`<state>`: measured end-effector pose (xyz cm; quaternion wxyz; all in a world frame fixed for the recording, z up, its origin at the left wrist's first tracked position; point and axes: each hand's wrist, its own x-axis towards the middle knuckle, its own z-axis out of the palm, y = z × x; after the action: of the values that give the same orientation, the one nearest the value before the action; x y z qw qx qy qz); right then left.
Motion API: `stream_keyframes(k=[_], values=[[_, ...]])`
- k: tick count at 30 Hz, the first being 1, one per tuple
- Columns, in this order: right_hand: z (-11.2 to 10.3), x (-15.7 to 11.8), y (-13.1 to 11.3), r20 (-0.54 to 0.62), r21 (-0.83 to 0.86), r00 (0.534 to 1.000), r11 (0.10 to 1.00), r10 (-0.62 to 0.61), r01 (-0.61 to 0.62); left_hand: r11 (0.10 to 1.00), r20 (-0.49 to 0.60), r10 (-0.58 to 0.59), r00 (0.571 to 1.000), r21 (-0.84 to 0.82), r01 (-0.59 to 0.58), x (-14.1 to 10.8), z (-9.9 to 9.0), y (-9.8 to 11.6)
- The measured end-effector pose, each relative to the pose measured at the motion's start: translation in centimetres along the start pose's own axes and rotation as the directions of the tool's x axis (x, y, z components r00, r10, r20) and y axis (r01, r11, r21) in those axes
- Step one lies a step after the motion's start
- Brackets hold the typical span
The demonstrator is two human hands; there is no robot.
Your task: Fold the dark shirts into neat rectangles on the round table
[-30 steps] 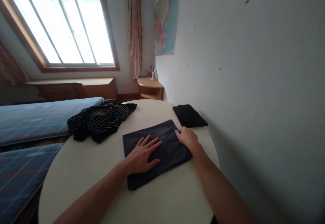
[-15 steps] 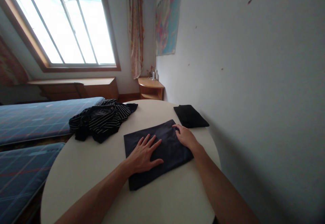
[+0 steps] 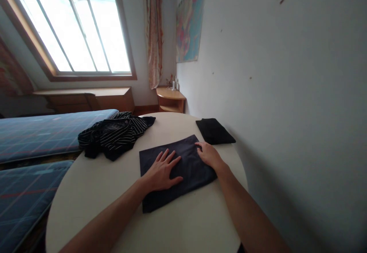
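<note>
A folded dark navy garment lies flat on the round white table; its exact kind does not show. My left hand rests palm down on its left half, fingers spread, holding nothing. Along the garment's right edge lies my right hand, its fingers slightly bent on the fabric and not visibly gripping it. Beyond that hand, near the wall, sits a folded black cloth item. A crumpled black-and-white striped garment is heaped at the table's far left edge.
Two blue plaid mattresses flank the table on the left. The white wall runs close along the right side. Behind the table stand a corner shelf with small items and a long wooden desk under the window.
The navy garment has shifted very slightly left and away from me, and my left hand has moved a little with it. My right hand stays almost in place.
</note>
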<state>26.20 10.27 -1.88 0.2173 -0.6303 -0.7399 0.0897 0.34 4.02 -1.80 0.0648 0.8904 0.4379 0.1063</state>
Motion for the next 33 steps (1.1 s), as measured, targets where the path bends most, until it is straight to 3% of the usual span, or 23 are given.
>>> stream_keyframes(k=[6, 13, 15, 20, 26, 30, 33], values=[[-0.2, -0.1, -0.1, 0.010, -0.005, 1.000, 1.000, 0.013, -0.013, 0.995, 0.083, 0.093, 0.992, -0.048, -0.089, -2.4, -0.1, 2.8], [-0.5, -0.3, -0.3, 0.011, -0.014, 1.000, 1.000, 0.022, -0.022, 0.964, 0.191, 0.257, 0.947, -0.112, -0.239, -3.0, -1.2, 3.5], [-0.7, -0.3, -0.3, 0.004, -0.007, 1.000, 1.000, 0.016, -0.016, 0.973, 0.164, 0.220, 0.961, -0.107, -0.205, -2.9, -1.0, 3.3], [-0.7, -0.2, 0.0, -0.017, 0.008, 1.000, 1.000, 0.010, -0.010, 0.999, 0.064, 0.005, 0.998, -0.049, -0.002, -2.6, 0.1, 2.8], [-1.1, 0.0, 0.0, -0.058, 0.044, 0.998, 0.999, 0.001, 0.002, 0.996, 0.015, -0.071, 0.997, -0.049, 0.072, -2.2, -0.7, -0.5], [-3.0, 0.2, -1.1, -0.081, 0.057, 0.996, 0.998, -0.026, 0.030, 0.992, 0.027, -0.049, 0.998, -0.111, 0.052, -2.1, -1.6, -3.9], [-4.9, 0.4, -2.8, -0.086, 0.021, 0.993, 0.996, -0.080, 0.082, 0.985, 0.014, -0.014, 1.000, -0.173, 0.016, -1.9, -2.0, -5.2]])
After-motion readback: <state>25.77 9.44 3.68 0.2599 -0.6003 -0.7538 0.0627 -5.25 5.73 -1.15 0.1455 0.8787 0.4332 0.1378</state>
